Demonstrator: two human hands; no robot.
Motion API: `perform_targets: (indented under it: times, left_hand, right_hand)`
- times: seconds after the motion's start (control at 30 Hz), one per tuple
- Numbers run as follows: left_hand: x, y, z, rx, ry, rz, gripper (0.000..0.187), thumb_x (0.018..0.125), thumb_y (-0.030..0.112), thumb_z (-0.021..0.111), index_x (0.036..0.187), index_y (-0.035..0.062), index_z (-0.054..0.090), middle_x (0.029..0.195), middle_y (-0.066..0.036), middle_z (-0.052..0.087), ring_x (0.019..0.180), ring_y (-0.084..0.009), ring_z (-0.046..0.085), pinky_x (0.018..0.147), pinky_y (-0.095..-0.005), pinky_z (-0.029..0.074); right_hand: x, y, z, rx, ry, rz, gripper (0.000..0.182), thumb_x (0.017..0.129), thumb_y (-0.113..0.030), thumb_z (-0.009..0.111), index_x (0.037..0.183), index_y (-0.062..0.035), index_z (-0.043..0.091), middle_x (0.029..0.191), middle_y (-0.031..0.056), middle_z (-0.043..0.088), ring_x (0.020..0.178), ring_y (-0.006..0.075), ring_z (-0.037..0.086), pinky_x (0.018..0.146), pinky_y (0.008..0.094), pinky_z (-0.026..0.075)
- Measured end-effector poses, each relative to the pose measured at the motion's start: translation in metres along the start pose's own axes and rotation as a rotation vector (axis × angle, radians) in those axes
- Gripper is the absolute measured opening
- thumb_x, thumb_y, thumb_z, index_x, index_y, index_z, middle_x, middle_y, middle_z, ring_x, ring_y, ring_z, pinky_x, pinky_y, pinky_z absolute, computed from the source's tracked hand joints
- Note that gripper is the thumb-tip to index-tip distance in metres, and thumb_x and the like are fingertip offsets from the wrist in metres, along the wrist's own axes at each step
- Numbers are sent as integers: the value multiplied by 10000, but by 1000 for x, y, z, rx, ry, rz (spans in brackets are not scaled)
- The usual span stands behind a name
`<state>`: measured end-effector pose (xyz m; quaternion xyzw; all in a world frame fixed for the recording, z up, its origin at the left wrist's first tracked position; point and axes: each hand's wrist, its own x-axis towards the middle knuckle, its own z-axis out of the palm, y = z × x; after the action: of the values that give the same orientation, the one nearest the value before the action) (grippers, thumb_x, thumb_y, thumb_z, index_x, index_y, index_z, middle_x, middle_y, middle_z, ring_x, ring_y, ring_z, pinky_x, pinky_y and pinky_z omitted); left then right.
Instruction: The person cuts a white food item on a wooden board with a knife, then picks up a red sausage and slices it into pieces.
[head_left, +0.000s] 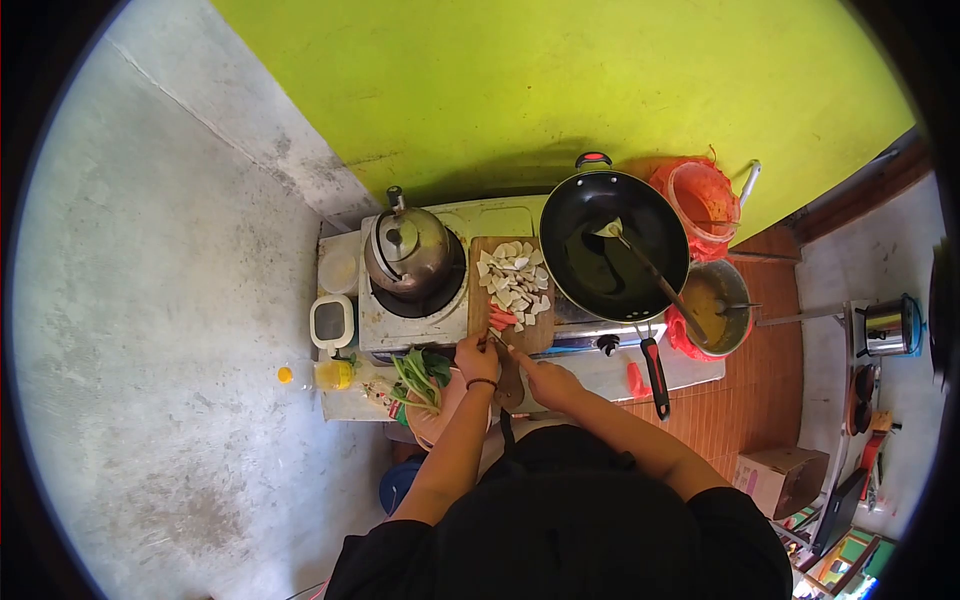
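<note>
A wooden cutting board (487,262) lies across the stove, bearing a pile of pale, flat cut pieces (514,280). Just in front of the pile are a few reddish-orange pieces (502,317). My left hand (476,360) is closed at the board's left edge, below the reddish pieces; what its fingers pinch is too small to make out. From the other side, my right hand (548,382) grips a knife (497,337), its narrow blade pointing toward my left fingers. Leafy greens (422,378) lie left of my left forearm.
A metal kettle (405,255) stands on the left burner. To the right sits a black wok (610,270) with oil and a wooden-handled spatula (650,265), its handle (655,380) jutting toward me. Beyond are a red-wrapped bucket (700,200) and a metal pot (715,305).
</note>
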<state>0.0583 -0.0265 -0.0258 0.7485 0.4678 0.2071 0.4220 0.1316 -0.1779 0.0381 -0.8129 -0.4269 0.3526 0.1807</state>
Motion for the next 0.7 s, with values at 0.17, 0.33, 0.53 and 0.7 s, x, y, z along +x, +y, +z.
perform_targets:
  times: [0.17, 0.33, 0.53, 0.7]
  left_hand:
    - [0, -9, 5, 40, -6, -7, 231, 744, 68, 710, 964, 0, 709, 926, -188, 662, 832, -317, 659, 763, -371, 528]
    - [2, -17, 7, 43, -12, 4, 219, 742, 52, 704, 953, -7, 702, 927, -184, 666, 827, -309, 668, 757, -364, 533]
    - [1, 0, 1, 13, -12, -51, 231, 769, 40, 696, 994, -10, 685, 916, -164, 681, 800, -272, 685, 742, -354, 538]
    - [5, 17, -1, -109, -21, -65, 207, 806, 33, 667, 1009, -5, 675, 917, -155, 681, 796, -256, 684, 739, -339, 535]
  right_hand:
    - [0, -6, -1, -60, 11, 4, 739, 843, -77, 512, 1501, -239, 216, 803, 215, 646, 747, 377, 649, 673, 487, 518]
    - [6, -7, 2, -118, 0, 10, 735, 866, -104, 493, 1508, -292, 188, 873, 220, 648, 788, 379, 661, 680, 476, 532]
    - [6, -7, 3, -172, 70, -4, 701, 884, -119, 475, 1502, -314, 205, 909, 233, 627, 786, 398, 656, 687, 476, 536]
    - [6, -2, 0, -16, 114, 2, 682, 888, -124, 479, 1495, -308, 229, 925, 240, 617, 784, 412, 647, 702, 499, 525]
